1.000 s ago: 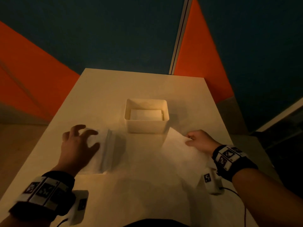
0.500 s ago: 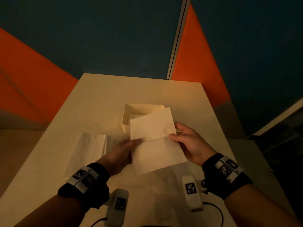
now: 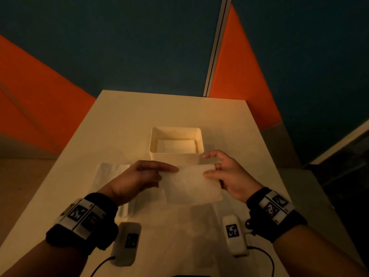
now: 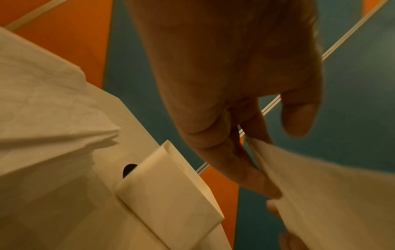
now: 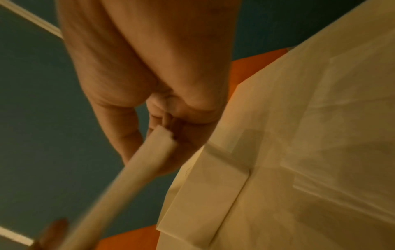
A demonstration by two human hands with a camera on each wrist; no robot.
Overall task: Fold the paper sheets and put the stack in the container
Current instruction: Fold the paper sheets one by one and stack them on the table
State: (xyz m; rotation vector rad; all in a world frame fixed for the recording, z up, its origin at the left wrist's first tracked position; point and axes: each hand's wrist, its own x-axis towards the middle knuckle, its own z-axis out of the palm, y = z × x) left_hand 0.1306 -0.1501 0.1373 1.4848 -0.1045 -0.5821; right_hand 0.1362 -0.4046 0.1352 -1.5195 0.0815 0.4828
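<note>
A white paper sheet (image 3: pixel 191 183), folded over, is held just above the table in front of the container. My left hand (image 3: pixel 139 176) pinches its left edge, seen close in the left wrist view (image 4: pixel 262 169). My right hand (image 3: pixel 223 172) pinches its right edge, the doubled edge showing between the fingers (image 5: pixel 162 142). The white square container (image 3: pixel 176 143) stands behind the sheet, with folded paper (image 3: pixel 175 145) lying inside. A stack of unfolded sheets (image 3: pixel 111 174) lies on the table under my left forearm.
The pale table (image 3: pixel 159 108) ends at the far edge against blue and orange wall panels. Its right edge (image 3: pixel 279 156) drops to the floor. Two wrist camera units with cables hang below my wrists near the front edge.
The sheet stood upright and unfolded between both hands; now it is folded in half and lower. Earlier still, my left hand rested on the stack and my right hand alone held the sheet.
</note>
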